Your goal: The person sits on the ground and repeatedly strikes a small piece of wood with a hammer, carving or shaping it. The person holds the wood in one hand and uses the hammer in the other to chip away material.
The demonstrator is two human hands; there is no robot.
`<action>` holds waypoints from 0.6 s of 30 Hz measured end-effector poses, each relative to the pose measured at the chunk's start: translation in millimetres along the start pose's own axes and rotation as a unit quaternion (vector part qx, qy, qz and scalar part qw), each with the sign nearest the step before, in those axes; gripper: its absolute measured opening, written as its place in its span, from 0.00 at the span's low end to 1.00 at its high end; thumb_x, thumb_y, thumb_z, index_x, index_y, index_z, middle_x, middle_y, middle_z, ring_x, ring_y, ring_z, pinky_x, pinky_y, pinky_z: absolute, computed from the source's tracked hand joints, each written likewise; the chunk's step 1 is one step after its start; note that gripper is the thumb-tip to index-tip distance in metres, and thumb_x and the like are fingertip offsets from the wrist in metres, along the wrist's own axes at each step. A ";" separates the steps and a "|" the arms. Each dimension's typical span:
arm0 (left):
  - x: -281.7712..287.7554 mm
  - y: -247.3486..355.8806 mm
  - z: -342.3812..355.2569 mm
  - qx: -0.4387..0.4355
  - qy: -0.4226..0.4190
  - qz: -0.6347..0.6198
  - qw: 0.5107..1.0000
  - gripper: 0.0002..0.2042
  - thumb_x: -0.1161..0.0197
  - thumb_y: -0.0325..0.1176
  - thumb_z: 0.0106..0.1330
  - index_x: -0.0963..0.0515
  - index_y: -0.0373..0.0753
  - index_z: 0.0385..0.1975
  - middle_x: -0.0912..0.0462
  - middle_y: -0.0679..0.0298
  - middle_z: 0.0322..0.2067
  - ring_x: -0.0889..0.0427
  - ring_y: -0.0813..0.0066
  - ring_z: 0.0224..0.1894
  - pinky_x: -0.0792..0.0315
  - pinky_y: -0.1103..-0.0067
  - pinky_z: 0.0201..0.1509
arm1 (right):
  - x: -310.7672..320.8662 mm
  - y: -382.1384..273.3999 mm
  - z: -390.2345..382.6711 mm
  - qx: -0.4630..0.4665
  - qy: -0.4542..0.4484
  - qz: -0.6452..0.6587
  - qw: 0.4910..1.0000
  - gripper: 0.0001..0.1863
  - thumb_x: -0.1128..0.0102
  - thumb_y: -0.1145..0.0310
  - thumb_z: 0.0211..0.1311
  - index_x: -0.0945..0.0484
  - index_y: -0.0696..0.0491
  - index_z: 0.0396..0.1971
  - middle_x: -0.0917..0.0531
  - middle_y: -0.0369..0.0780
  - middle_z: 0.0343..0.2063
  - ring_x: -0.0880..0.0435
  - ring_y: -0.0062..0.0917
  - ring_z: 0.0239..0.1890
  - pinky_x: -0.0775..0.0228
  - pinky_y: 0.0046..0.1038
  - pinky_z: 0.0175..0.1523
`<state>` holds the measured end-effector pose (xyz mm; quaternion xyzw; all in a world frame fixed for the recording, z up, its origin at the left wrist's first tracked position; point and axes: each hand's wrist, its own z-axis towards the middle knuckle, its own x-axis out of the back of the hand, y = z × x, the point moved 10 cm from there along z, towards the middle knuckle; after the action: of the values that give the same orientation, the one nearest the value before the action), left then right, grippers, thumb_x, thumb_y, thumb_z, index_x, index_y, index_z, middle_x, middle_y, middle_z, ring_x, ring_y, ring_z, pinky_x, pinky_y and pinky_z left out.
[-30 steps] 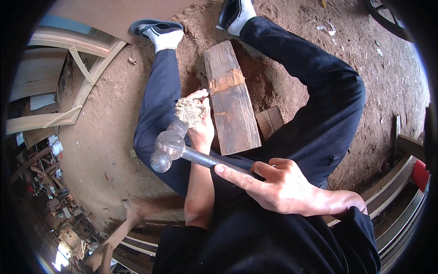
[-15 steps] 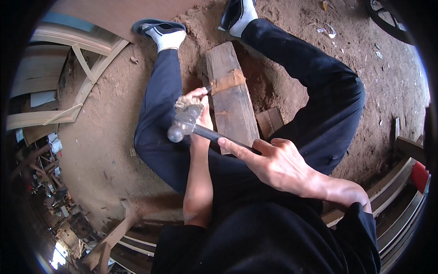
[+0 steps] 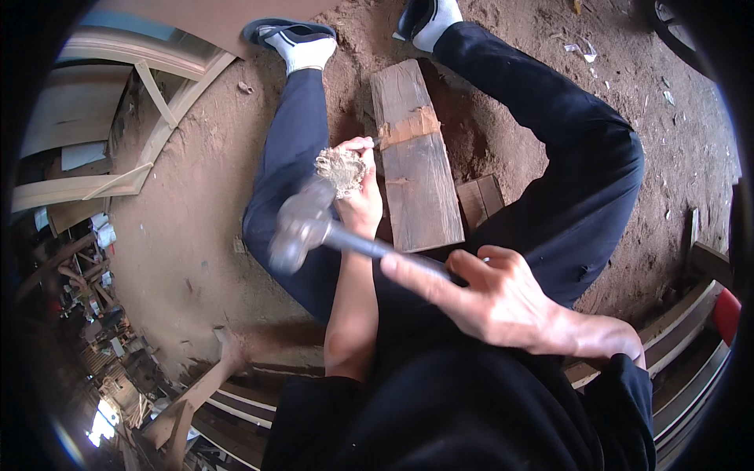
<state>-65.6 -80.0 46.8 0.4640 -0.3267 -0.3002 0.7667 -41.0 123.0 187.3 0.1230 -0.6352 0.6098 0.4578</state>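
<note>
My right hand (image 3: 503, 302) is closed around the dark handle of a hammer (image 3: 357, 243), index finger stretched along it. The hammer's steel head, smeared by motion, hangs over my left forearm. My left hand (image 3: 360, 184) grips a chisel whose frayed, mushroomed wooden handle end (image 3: 340, 170) faces up at me. The chisel's short dark blade (image 3: 376, 143) points right, its tip at the left edge of a thick weathered wooden board (image 3: 416, 188). A rough, paler reddish-brown band (image 3: 410, 126) is cut across that board, which lies between my legs.
A small wood block (image 3: 479, 200) rests against the board's right side. Wooden frames (image 3: 161, 129) stand at the far left, with cluttered scraps (image 3: 94, 314) below them. Slatted timber (image 3: 683, 330) lies at the right. Litter (image 3: 581, 52) dots the dirt floor; a dark wheel (image 3: 679, 35) is at the upper right.
The hammer head has swung a little left and nearer to me, away from the chisel's handle end, which now shows more fully. The whole view has shifted slightly; my left hand keeps its grip.
</note>
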 end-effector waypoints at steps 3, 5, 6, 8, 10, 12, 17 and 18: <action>1.1 10.8 0.2 -0.069 -0.040 0.076 0.994 0.05 0.38 0.23 0.74 0.23 0.31 0.45 0.17 0.58 0.45 0.17 0.66 0.48 0.24 0.70 0.56 | -4.5 -6.5 -9.7 0.044 0.046 0.011 0.998 0.46 0.40 0.75 0.56 0.39 0.40 0.79 0.27 0.37 0.19 0.25 0.23 0.14 0.23 0.31 0.21; 0.6 -1.6 -0.7 -0.019 0.000 -0.029 0.999 0.05 0.38 0.22 0.74 0.24 0.31 0.46 0.17 0.58 0.45 0.17 0.67 0.49 0.23 0.71 0.57 | -24.4 28.7 -3.3 -0.066 -0.008 -0.015 0.998 0.47 0.35 0.79 0.48 0.32 0.45 0.75 0.31 0.34 0.19 0.29 0.25 0.15 0.30 0.30 0.20; 2.8 -5.5 -0.6 -0.005 0.003 -0.017 1.000 0.05 0.37 0.22 0.73 0.23 0.32 0.45 0.17 0.58 0.45 0.17 0.68 0.49 0.23 0.71 0.57 | -25.8 28.7 -2.9 -0.062 -0.021 0.004 0.998 0.48 0.35 0.79 0.48 0.35 0.46 0.76 0.28 0.36 0.19 0.25 0.29 0.16 0.26 0.33 0.21; -0.8 0.7 -0.1 -0.043 -0.013 0.013 0.999 0.06 0.37 0.24 0.74 0.22 0.31 0.47 0.17 0.56 0.45 0.17 0.64 0.49 0.23 0.70 0.57 | -13.1 7.5 -1.5 -0.035 -0.001 0.037 0.999 0.47 0.38 0.77 0.53 0.37 0.44 0.78 0.27 0.37 0.20 0.24 0.26 0.15 0.25 0.31 0.21; 1.9 9.3 -2.8 -0.064 -0.045 0.081 0.994 0.06 0.38 0.26 0.75 0.21 0.31 0.47 0.17 0.54 0.45 0.17 0.58 0.49 0.24 0.67 0.57 | -2.9 -17.8 -5.2 0.032 0.011 0.049 0.998 0.44 0.41 0.76 0.57 0.38 0.41 0.78 0.27 0.36 0.20 0.26 0.22 0.14 0.25 0.28 0.20; 1.5 3.8 -3.0 -0.023 -0.032 0.046 0.998 0.06 0.37 0.26 0.75 0.21 0.32 0.46 0.18 0.55 0.45 0.17 0.60 0.50 0.24 0.68 0.57 | -2.0 -23.1 -9.2 0.050 0.054 0.054 0.996 0.45 0.37 0.76 0.52 0.33 0.42 0.76 0.31 0.34 0.19 0.29 0.19 0.14 0.28 0.27 0.20; 7.7 -11.8 -3.1 -0.061 -0.023 0.031 0.997 0.06 0.39 0.27 0.76 0.22 0.32 0.46 0.18 0.55 0.45 0.18 0.61 0.51 0.24 0.69 0.57 | -23.1 9.0 -3.6 -0.071 -0.033 0.092 0.993 0.46 0.35 0.78 0.50 0.32 0.45 0.75 0.29 0.36 0.19 0.26 0.26 0.15 0.26 0.34 0.21; 5.7 -3.2 -2.6 -0.052 -0.034 0.053 0.997 0.06 0.39 0.27 0.76 0.22 0.32 0.46 0.18 0.55 0.45 0.18 0.61 0.51 0.24 0.68 0.56 | -20.9 -6.7 -8.5 -0.056 -0.055 0.105 0.991 0.45 0.34 0.78 0.51 0.31 0.44 0.75 0.30 0.35 0.20 0.27 0.24 0.15 0.27 0.31 0.21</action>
<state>-60.7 -84.2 44.2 0.3954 -0.3605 -0.2912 0.7931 -21.1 120.7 175.0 0.0629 -0.7017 0.6105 0.3618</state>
